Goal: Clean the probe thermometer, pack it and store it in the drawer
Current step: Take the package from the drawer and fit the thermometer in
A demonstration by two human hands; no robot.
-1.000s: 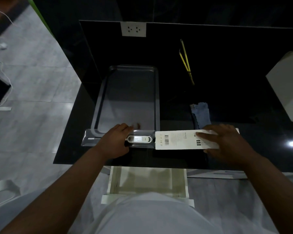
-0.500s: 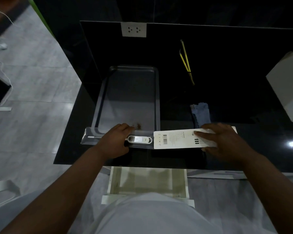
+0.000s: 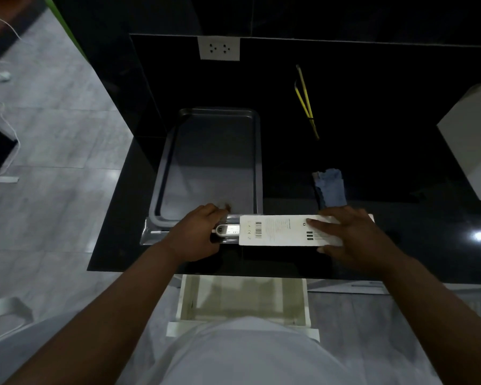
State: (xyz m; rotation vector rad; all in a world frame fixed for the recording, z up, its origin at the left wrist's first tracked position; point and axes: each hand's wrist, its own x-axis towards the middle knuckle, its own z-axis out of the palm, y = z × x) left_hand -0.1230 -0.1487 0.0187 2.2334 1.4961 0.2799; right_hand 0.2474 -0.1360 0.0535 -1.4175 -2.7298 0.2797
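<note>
The probe thermometer (image 3: pixel 228 229) lies in a clear plastic insert (image 3: pixel 153 235) on the black counter's front edge, with only part of its white display head showing. My left hand (image 3: pixel 196 233) is closed on the insert. A white cardboard sleeve (image 3: pixel 278 229) with a barcode covers the insert's right part. My right hand (image 3: pixel 353 234) grips the sleeve, fingers on top. Below the counter the white drawer (image 3: pixel 188 298) stands pulled out.
A grey metal tray (image 3: pixel 257 162) sits behind my left hand. A folded blue cloth (image 3: pixel 329 187) lies behind the sleeve. Yellow tongs (image 3: pixel 306 102) lie further back. A white box (image 3: pixel 472 140) stands at the right, a wall socket (image 3: pixel 219 48) at the back.
The white sleeve has slid to the left over the insert, covering more of the thermometer's display head. My left hand has stayed in place on the insert.
</note>
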